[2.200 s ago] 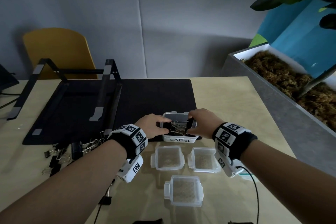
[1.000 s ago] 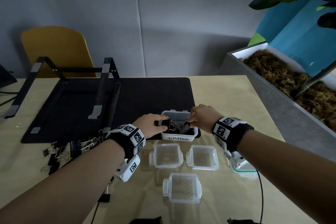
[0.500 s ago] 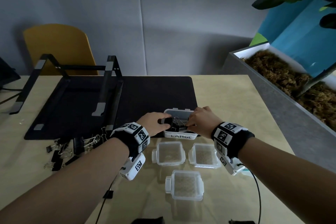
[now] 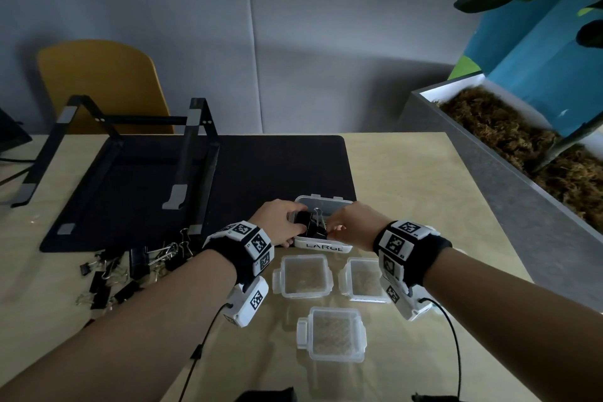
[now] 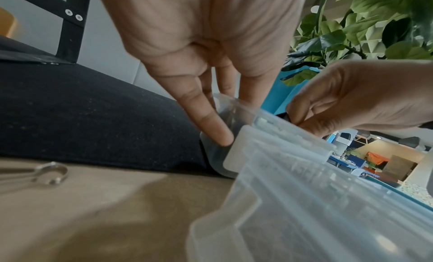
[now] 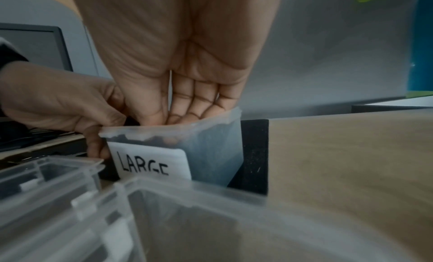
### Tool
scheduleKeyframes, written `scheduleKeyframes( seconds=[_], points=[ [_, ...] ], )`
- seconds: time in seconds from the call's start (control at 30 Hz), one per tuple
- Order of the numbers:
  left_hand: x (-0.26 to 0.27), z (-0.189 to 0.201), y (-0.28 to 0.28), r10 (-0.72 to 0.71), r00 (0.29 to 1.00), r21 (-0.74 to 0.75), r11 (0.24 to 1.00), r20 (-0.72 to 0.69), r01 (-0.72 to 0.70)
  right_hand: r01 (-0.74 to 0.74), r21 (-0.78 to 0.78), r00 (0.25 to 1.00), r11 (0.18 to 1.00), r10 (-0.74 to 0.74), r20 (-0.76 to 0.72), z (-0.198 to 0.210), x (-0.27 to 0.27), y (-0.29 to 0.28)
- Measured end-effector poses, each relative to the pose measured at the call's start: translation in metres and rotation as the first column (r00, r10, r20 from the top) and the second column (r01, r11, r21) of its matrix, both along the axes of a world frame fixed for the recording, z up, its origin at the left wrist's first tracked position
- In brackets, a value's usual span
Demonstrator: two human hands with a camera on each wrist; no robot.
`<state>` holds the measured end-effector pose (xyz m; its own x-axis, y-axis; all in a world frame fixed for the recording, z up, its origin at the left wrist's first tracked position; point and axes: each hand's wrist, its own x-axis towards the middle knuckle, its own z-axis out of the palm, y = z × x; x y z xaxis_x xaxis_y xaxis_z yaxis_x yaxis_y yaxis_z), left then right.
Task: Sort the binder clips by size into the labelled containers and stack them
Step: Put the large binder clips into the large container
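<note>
The clear LARGE container [image 4: 323, 199] stands at the near edge of the black mat. My left hand [image 4: 280, 222] grips its left wall, with one finger [image 5: 218, 130] pressed on the outside and the others reaching inside. My right hand [image 4: 350, 225] reaches into the container from the right and pinches a big black binder clip [image 4: 315, 229], whose wire handles stand up between both hands. In the right wrist view my right hand's fingers [image 6: 187, 106] dip behind the container's front wall [image 6: 211, 140] above the label. What else lies in the container is hidden.
Three empty clear containers [image 4: 305, 277] [image 4: 365, 281] [image 4: 331, 334] sit just in front of the LARGE one. A pile of loose binder clips [image 4: 130, 268] lies to the left. On the mat [image 4: 277, 166] stands a black laptop stand [image 4: 192, 160]. A grey planter [image 4: 509, 206] borders the table's right side.
Both hands have stayed at the LARGE container. The black clip now sits between them with its wire handles upright, and my right hand has drawn in closer over it.
</note>
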<state>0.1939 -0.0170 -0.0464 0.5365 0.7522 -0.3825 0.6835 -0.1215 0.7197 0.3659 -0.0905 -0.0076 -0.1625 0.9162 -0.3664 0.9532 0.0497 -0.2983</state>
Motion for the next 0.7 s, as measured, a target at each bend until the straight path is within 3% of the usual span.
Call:
scheduleKeyframes(
  seconds=[0.1, 0.23, 0.33, 0.7],
  points=[
    [0.000, 0.004, -0.001, 0.002, 1.000, -0.040, 0.999, 0.031, -0.001, -0.042, 0.010, 0.999, 0.999, 0.042, -0.012, 0.003, -0.006, 0.002],
    [0.001, 0.009, 0.001, 0.008, 1.000, -0.084, 0.996, 0.025, -0.006, 0.012, 0.006, 0.996, 1.000, -0.011, -0.092, 0.007, -0.008, 0.006],
    [0.003, 0.013, 0.000, -0.002, 1.000, -0.090, 0.996, 0.005, 0.003, 0.029, -0.027, 0.998, 0.999, -0.031, -0.058, 0.007, -0.010, 0.008],
    [0.007, 0.022, -0.004, -0.037, 0.993, 0.061, 0.997, -0.115, 0.044, 0.162, -0.050, 0.983, 0.985, -0.166, -0.082, -0.001, -0.010, 0.010]
  ],
)
